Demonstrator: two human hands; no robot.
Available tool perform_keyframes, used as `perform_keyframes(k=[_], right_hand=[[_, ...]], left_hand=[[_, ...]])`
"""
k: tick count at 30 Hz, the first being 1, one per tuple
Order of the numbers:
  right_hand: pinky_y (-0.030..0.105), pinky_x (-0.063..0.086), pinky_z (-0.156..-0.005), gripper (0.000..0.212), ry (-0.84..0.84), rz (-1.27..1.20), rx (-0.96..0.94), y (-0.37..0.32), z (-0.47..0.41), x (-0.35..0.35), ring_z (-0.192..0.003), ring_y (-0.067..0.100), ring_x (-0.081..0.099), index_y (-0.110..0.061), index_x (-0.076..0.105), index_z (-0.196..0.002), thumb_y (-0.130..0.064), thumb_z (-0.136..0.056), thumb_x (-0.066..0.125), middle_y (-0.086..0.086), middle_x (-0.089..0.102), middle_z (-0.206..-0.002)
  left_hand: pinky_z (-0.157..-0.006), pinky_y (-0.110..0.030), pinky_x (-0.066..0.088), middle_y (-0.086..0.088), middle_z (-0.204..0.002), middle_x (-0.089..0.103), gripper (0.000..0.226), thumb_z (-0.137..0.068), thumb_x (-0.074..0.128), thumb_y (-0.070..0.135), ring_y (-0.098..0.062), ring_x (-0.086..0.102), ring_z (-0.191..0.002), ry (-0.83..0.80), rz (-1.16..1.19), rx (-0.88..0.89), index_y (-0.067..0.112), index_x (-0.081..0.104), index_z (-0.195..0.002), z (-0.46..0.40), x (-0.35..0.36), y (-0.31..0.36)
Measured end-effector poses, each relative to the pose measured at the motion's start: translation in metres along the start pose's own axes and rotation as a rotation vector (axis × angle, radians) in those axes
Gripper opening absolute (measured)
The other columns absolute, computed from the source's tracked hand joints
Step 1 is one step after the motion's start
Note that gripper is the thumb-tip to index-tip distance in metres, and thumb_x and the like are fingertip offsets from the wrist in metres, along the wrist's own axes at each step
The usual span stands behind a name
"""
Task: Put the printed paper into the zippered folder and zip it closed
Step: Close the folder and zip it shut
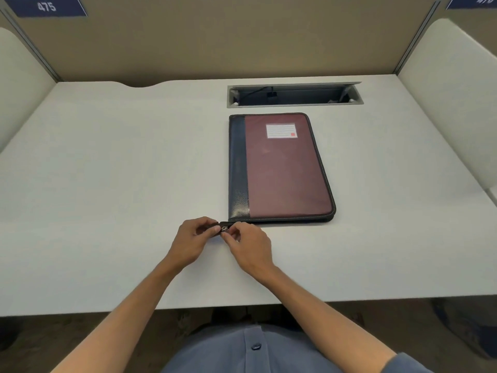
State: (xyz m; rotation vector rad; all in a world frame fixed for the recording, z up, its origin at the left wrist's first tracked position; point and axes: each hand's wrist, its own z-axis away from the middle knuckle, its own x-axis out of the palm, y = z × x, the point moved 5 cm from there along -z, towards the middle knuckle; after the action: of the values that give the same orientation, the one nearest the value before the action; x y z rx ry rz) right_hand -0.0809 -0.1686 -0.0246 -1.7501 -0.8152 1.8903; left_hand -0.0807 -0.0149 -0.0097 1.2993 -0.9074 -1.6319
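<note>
Both hands are down at the near left corner of the folder point(279, 168), which lies flat and closed on the pale surface point(121, 170), dark spine strip to the left, maroon cover up with a small label near the top. The left hand point(192, 242) is pinching the dark tail of zipper tape that sticks out past the corner, most likely to hold it taut so the teeth line up. The right hand point(248, 246) has its fingertips closed on the little metal zipper pull point(224, 228), sitting right at that tail end. No paper is visible anywhere on the surface, so I'd judge it's already inside, though the closed cover hides that. Whether the zip is fully run round I can't say; the far and right edges look shut, and the pull sits at the corner stop. The folder is square to the person, near edge close in, which keeps the pull within easy reach. Behind it, a cable slot point(294, 95) stands open in the surface, well clear of the work.
</note>
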Motion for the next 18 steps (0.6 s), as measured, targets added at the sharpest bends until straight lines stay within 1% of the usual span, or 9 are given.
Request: perform_keyframes(k=[2, 4, 8, 10, 12, 15, 18], right_hand=[[0.025, 0.039, -0.061, 0.022, -0.016, 0.016, -0.028, -0.001, -0.001, 0.000, -0.069, 0.008, 0.054, -0.025, 0.063, -0.084, -0.043, -0.091, 0.054, -0.009, 0.065, -0.078], [0.029, 0.041, -0.059, 0.022, -0.029, 0.031, -0.054, -0.001, -0.001, -0.001, -0.067, 0.013, 0.055, -0.024, 0.059, -0.079, -0.040, -0.092, 0.052, -0.008, 0.063, -0.074], [0.035, 0.042, -0.057, 0.028, -0.015, 0.122, -0.137, -0.003, -0.002, -0.006, -0.067, 0.022, 0.056, -0.018, 0.051, -0.073, -0.036, -0.094, 0.046, -0.002, 0.059, -0.073], [0.035, 0.039, -0.054, 0.027, 0.028, 0.168, -0.160, 0.002, -0.003, -0.014, -0.064, 0.024, 0.054, -0.019, 0.045, -0.070, -0.032, -0.093, 0.046, 0.000, 0.058, -0.071], [0.033, 0.038, -0.051, 0.026, 0.080, 0.211, -0.167, 0.010, -0.002, -0.023, -0.060, 0.023, 0.053, -0.017, 0.047, -0.068, -0.028, -0.091, 0.049, 0.000, 0.056, -0.068], [0.031, 0.036, -0.045, 0.025, 0.152, 0.296, -0.191, 0.019, 0.001, -0.032, -0.055, 0.021, 0.052, -0.016, 0.054, -0.065, -0.025, -0.088, 0.055, -0.001, 0.056, -0.062], [0.029, 0.037, -0.041, 0.025, 0.204, 0.344, -0.146, 0.034, 0.002, -0.045, -0.052, 0.019, 0.050, -0.016, 0.053, -0.061, -0.023, -0.084, 0.059, -0.003, 0.054, -0.058]], left_hand=[[-0.087, -0.035, 0.051, -0.005, -0.086, 0.075, 0.008, -0.090, 0.065, 0.013, -0.025, 0.069, -0.089, 0.004, -0.022, 0.005, 0.011, 0.073, -0.088, 0.001, 0.000, 0.000], [-0.084, -0.034, 0.051, -0.003, -0.085, 0.075, 0.008, -0.089, 0.066, 0.013, -0.024, 0.069, -0.087, 0.015, -0.054, 0.019, 0.011, 0.073, -0.087, 0.000, -0.001, 0.000], [-0.071, -0.025, 0.047, 0.003, -0.080, 0.074, 0.006, -0.086, 0.069, 0.015, -0.018, 0.067, -0.080, 0.096, -0.180, 0.051, 0.015, 0.074, -0.083, -0.006, -0.006, 0.002], [-0.070, -0.023, 0.045, 0.004, -0.079, 0.074, 0.005, -0.085, 0.071, 0.016, -0.016, 0.067, -0.080, 0.139, -0.215, 0.052, 0.017, 0.075, -0.082, -0.009, -0.009, 0.002], [-0.072, -0.026, 0.047, 0.006, -0.079, 0.073, 0.005, -0.084, 0.072, 0.018, -0.015, 0.067, -0.082, 0.159, -0.234, 0.039, 0.020, 0.075, -0.081, -0.011, -0.009, 0.000], [-0.076, -0.036, 0.050, 0.008, -0.080, 0.073, 0.005, -0.083, 0.071, 0.025, -0.016, 0.067, -0.082, 0.169, -0.277, -0.001, 0.026, 0.075, -0.080, -0.014, -0.009, -0.004], [-0.077, -0.039, 0.052, 0.010, -0.078, 0.072, 0.007, -0.083, 0.071, 0.028, -0.017, 0.066, -0.081, 0.191, -0.284, -0.026, 0.032, 0.073, -0.078, -0.015, -0.008, -0.007]])
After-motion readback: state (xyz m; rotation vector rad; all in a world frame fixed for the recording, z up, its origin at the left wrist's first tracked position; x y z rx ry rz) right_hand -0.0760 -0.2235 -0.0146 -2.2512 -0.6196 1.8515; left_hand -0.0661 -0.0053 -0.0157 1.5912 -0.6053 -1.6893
